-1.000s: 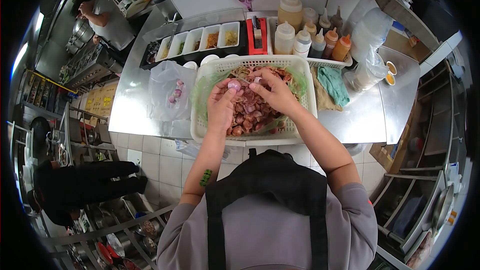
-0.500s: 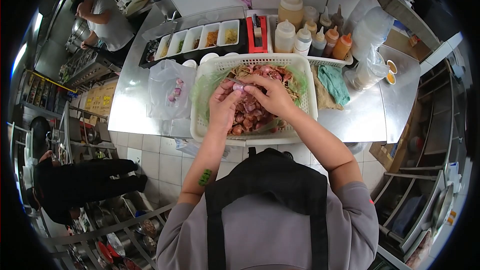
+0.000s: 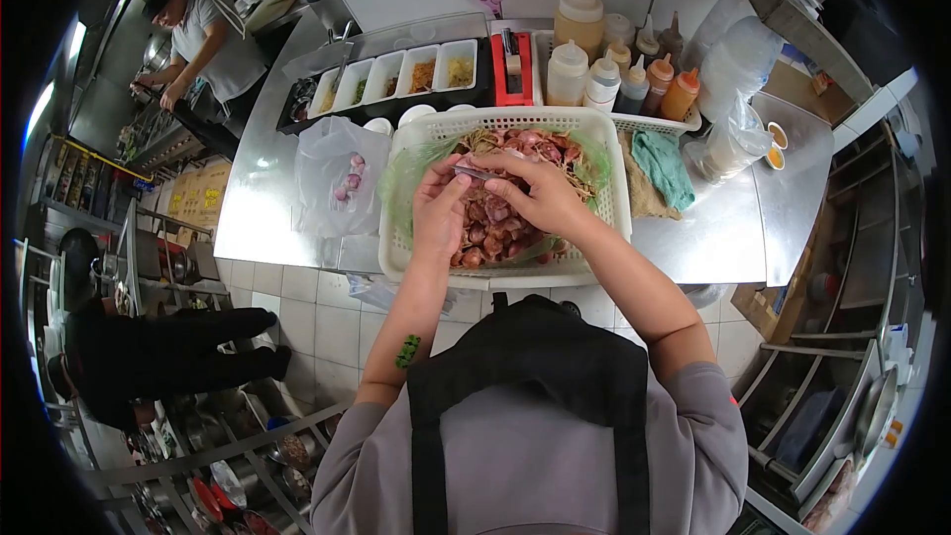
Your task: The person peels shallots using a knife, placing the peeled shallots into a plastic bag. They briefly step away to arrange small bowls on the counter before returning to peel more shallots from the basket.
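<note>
Both my hands are together above a white plastic basket (image 3: pixel 620 168) lined with a green plastic bag (image 3: pixel 401 193). Many red shallots (image 3: pixel 487 228) with dry skins and roots fill it. My right hand (image 3: pixel 545 196) is closed on a small knife (image 3: pixel 474 173), whose narrow grey blade points left, towards my other thumb. My left hand (image 3: pixel 439 206) has its fingers curled around a shallot, now mostly hidden by fingers and blade. To the left, a clear plastic bag (image 3: pixel 322 173) holds several peeled shallots (image 3: pixel 350 181).
Behind the basket are a black rack of white ingredient tubs (image 3: pixel 421 67), a red tape dispenser (image 3: pixel 512 69) and several sauce bottles (image 3: pixel 568 74). A green cloth (image 3: pixel 662 168) lies at right. One person (image 3: pixel 203 40) stands at the upper left, another in black (image 3: pixel 149 362) at lower left.
My fingers have shifted slightly around the shallot; the blade now lies lower, across it, and the pale shallot shows less. The person at upper left has lowered an arm and leaned forward.
</note>
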A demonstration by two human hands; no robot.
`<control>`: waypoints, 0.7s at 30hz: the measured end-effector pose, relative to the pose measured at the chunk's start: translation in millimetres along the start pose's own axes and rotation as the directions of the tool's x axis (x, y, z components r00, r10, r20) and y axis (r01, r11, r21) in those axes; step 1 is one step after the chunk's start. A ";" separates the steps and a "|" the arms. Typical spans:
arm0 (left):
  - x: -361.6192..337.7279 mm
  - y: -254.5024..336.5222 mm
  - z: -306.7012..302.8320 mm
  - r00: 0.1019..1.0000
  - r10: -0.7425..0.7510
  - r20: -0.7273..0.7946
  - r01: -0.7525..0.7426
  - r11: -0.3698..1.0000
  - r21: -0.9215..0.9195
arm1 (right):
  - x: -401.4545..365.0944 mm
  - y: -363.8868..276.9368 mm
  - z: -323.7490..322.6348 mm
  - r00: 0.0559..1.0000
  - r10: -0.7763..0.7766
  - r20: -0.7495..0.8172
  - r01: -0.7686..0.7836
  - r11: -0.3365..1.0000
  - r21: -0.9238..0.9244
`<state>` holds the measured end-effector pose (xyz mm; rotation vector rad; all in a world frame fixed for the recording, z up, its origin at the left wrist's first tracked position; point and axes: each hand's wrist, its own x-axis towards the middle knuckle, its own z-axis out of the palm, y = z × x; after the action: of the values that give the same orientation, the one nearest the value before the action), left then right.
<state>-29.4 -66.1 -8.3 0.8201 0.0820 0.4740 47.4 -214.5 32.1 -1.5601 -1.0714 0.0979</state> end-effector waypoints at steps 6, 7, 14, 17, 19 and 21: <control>-0.3 -0.3 -0.7 0.999 -0.017 -0.037 0.020 0.998 0.067 | 0.0 -1.7 -1.4 0.999 0.028 0.037 -0.024 0.995 -0.096; -0.2 -0.4 -0.2 0.999 -0.018 -0.036 0.020 0.998 0.067 | 0.0 -1.3 -1.4 0.999 0.039 0.037 -0.035 0.994 -0.103; 0.1 -2.4 -0.9 0.999 0.029 0.034 -0.032 0.996 0.081 | -0.1 5.8 -1.2 0.992 0.129 -0.001 -0.128 0.987 0.094; -1.1 -1.1 -0.1 0.997 0.028 0.070 -0.034 0.996 0.088 | 0.2 6.3 -5.4 0.978 0.208 -0.005 -0.207 0.974 0.088; -1.7 0.5 2.9 0.996 0.031 0.082 -0.037 0.996 0.077 | 0.3 11.0 -7.2 0.972 0.235 -0.008 -0.234 0.971 0.055; -2.2 1.7 5.3 0.997 0.033 0.071 -0.038 0.996 0.076 | 0.1 14.9 -9.7 0.980 0.198 -0.030 -0.197 0.980 0.012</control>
<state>-30.6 -69.7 -3.7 0.9143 0.0211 0.4775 61.6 -220.1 23.0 -1.6516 -0.8887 0.2134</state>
